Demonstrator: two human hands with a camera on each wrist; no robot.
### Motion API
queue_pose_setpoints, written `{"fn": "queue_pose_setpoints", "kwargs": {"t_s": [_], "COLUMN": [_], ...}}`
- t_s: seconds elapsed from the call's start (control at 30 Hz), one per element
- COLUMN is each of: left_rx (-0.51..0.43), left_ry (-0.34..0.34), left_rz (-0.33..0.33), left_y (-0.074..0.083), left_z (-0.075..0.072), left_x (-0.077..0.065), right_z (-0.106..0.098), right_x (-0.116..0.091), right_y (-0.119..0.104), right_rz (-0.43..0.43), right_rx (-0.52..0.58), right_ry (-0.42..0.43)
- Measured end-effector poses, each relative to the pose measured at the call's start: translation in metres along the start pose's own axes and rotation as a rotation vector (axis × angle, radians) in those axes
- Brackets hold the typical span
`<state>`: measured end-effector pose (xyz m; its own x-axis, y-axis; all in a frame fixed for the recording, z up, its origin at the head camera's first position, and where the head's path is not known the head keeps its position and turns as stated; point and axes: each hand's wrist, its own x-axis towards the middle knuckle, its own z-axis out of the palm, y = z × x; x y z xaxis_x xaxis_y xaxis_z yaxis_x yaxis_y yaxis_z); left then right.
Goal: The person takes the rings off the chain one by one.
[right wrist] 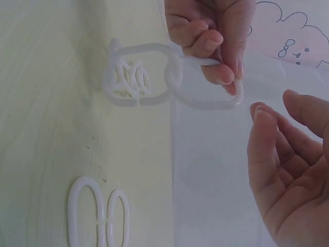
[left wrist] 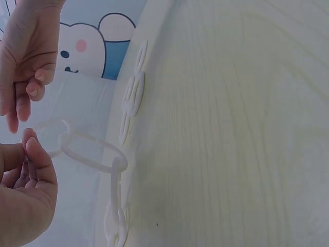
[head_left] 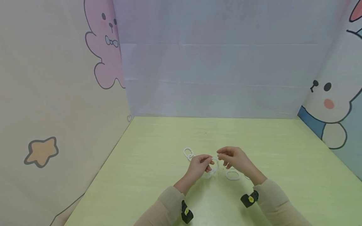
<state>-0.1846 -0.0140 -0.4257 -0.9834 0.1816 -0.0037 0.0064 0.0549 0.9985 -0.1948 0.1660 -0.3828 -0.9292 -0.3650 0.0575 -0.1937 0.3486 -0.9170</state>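
My left hand (head_left: 197,167) pinches an oval white plastic chain link (right wrist: 208,106) between thumb and fingertips, raised over the table. From that link hangs a second link (left wrist: 85,160), with more joined links trailing down to the table. In the head view, the chain's far links (head_left: 184,153) lie on the table beyond the left hand. My right hand (head_left: 236,158) is just right of the held link, its fingers loosely bent and nothing between them. A small gap shows between thumb and index finger in the right wrist view.
Loose white links (head_left: 233,180) lie on the pale wooden table (head_left: 141,188) below the right hand, one partly hidden by the right wrist. A printed cloth (head_left: 215,81) stands behind the table, with cartoon panels at both sides.
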Motion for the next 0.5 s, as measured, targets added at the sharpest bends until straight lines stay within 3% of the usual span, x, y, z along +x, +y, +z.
{"fn": "queue_pose_setpoints", "kwargs": {"t_s": [0.5], "left_rx": [0.004], "left_ry": [-0.004], "left_rz": [0.003], "left_y": [-0.0016], "left_z": [-0.0013], "left_x": [0.0001], "right_z": [0.005], "right_x": [-0.0017], "right_y": [0.0008], "right_rz": [0.021], "right_rx": [0.007], "right_ry": [-0.021]}}
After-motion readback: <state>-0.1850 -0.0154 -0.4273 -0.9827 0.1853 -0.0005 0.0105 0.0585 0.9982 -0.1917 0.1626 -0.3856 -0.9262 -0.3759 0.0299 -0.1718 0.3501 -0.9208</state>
